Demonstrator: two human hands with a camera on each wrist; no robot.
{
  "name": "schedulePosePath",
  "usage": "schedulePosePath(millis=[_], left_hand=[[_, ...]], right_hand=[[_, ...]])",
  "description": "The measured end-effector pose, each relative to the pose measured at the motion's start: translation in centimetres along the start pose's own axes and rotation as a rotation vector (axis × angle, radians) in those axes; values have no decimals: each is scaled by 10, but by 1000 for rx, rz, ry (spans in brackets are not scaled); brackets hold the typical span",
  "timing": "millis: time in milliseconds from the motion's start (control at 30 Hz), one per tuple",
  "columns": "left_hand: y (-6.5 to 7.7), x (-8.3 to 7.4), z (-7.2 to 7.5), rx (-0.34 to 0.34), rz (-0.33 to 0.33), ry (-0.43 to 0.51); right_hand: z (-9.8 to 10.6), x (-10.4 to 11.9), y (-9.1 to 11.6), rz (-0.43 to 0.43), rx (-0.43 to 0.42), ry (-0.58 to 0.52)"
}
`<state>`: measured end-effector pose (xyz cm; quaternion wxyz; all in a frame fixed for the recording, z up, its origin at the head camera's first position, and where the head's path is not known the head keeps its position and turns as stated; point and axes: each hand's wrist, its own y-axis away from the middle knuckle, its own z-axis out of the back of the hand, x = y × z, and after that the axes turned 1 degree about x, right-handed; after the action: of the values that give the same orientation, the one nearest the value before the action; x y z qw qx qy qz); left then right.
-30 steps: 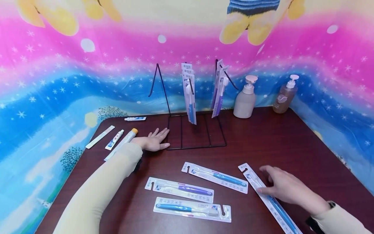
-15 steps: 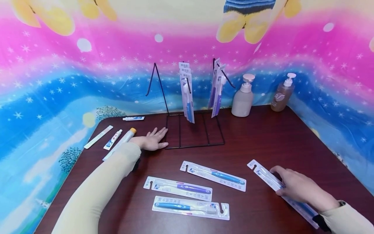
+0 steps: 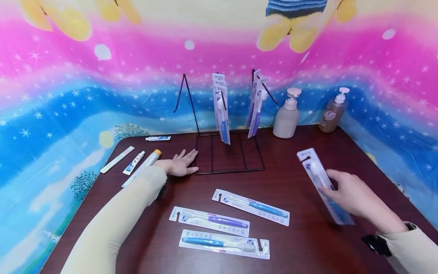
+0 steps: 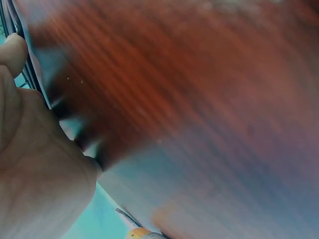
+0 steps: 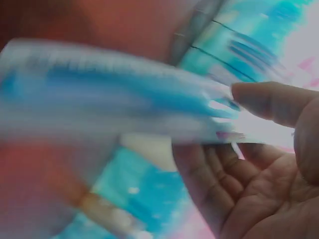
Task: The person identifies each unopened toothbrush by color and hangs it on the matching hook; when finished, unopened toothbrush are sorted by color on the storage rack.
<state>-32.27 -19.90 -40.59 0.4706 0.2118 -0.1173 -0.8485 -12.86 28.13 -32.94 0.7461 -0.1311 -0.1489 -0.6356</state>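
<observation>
My right hand (image 3: pixel 354 194) pinches a packaged blue toothbrush (image 3: pixel 316 173) between thumb and fingers, tilted above the table at the right. In the right wrist view the toothbrush pack (image 5: pixel 109 94) is blurred, its blue handle showing. My left hand (image 3: pixel 179 163) lies with spread fingers on the table at the left edge of a black wire rack (image 3: pixel 236 172). Packaged toothbrushes hang from the rack's middle hook (image 3: pixel 222 114) and right hook (image 3: pixel 257 110); its left hook (image 3: pixel 178 93) is bare. In the left wrist view the left palm (image 4: pixel 40 164) shows at the side.
On the table lie a blue toothbrush pack (image 3: pixel 253 207), a purple one (image 3: pixel 212 221) and another blue one (image 3: pixel 224 243). Toothpaste tubes (image 3: pixel 134 163) and a narrow white pack (image 3: pixel 117 160) lie at the left. Two pump bottles (image 3: pixel 286 120) stand behind, right of the rack.
My right hand has taken hold of the blue toothbrush pack at the right and lifted it off the table, toward the back. The left hand has stayed beside the rack.
</observation>
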Motion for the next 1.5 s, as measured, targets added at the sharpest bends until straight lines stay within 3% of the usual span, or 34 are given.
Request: schedulePosePath(millis=[233,400,667,867,1500], left_hand=[[0,4,0,-10,-1,-9],[0,5,-1,-12,13,-12],[-5,5,-1,-6,13,-10],[-3,2,1,-1,5,-4],[-1,3,-2,-5,6,11]], right_hand=[[11,65,-22,149,-165,-146],[6,113,-44,269,-140,-253],[3,167,-80,378,-114,-290],[0,182,-106,364,-80,-311],[-15,186,-169,230,-92,-323]])
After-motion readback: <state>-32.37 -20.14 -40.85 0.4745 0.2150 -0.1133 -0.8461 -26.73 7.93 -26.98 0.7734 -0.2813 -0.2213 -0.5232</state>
